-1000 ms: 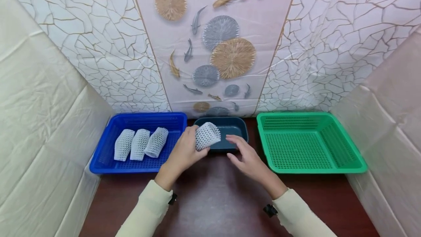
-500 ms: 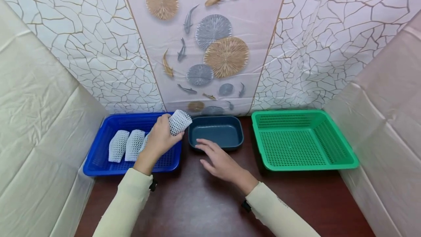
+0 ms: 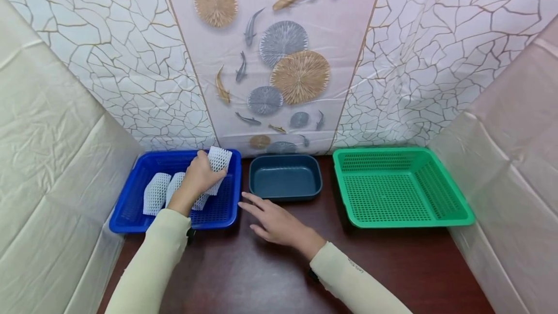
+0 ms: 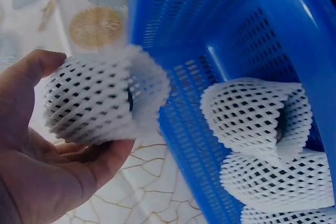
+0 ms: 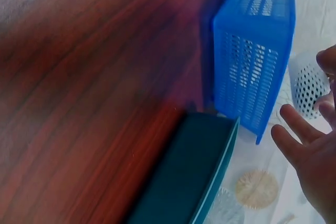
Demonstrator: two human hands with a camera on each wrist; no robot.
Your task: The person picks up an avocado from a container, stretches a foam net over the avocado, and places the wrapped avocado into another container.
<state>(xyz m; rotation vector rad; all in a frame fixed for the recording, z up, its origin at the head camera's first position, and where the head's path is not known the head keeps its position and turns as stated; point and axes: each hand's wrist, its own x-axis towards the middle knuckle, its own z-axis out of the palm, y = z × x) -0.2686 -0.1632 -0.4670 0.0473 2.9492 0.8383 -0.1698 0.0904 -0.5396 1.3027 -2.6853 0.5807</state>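
Observation:
My left hand [image 3: 197, 177] grips a white foam net sleeve [image 3: 220, 159] over the right side of the blue basket [image 3: 126, 222]. Thumb and fingers curl round the sleeve in the left wrist view, and something dark shows inside its near end [image 4: 130, 99]. Below it in the basket lie several similar foam sleeves [image 4: 252, 111] side by side, partly hidden by the left hand in the head view. My right hand [image 3: 279, 224] hovers palm down over the table with fingers extended and holds nothing. Its fingertips are near the blue basket's right front corner.
Between the baskets, against the back wall, stands a dark teal dish [image 3: 285, 197] with nothing in it. A green basket [image 3: 405, 223] with a bare slotted bottom is at the right. Cloth-covered walls enclose the brown table [image 3: 261, 275] on three sides.
The left hand has carried the foam net sleeve left, from over the teal dish to over the blue basket. The right hand has followed leftward, away from the dish's middle, fingers still extended.

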